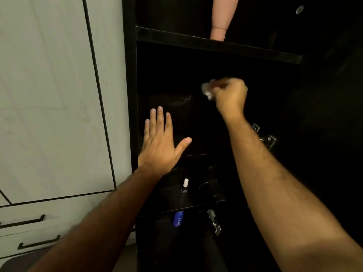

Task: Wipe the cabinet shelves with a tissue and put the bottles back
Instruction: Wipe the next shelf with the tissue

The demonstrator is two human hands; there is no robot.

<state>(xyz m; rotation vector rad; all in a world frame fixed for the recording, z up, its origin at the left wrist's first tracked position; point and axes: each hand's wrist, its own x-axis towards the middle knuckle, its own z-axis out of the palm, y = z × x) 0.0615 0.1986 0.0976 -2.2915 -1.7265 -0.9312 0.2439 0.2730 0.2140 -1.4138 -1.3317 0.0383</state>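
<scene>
A crumpled white tissue (207,89) is bunched in the fingers of the right hand (229,95), which curl tightly around it so that only a wad shows at the left of the fist. The hand is raised inside the middle compartment of a dark cabinet (129,95), in front of its black back wall; blur and darkness make it impossible to tell whether the tissue touches any surface.

The left hand (160,142) is nearer and to the left, palm away from the camera, fingers straight and close together, thumb spread out to the right. It holds nothing and lies over the left part of the same compartment, close to the cabinet's left side panel.

Above the tissue, on the upper shelf (216,45), stands a pale peach bottle (221,18), its narrow end down on the shelf board. Below the hands, on a lower shelf (196,201), a small dark nail-polish bottle (185,186) with a white cap stands upright. Beneath that shelf's near edge, a blue bottle (178,218) is upright in the next compartment down.

Metal hinges (269,139) show on the right side of the cabinet. To the left are pale cupboard doors (49,95) and drawers with dark bar handles (23,220).
</scene>
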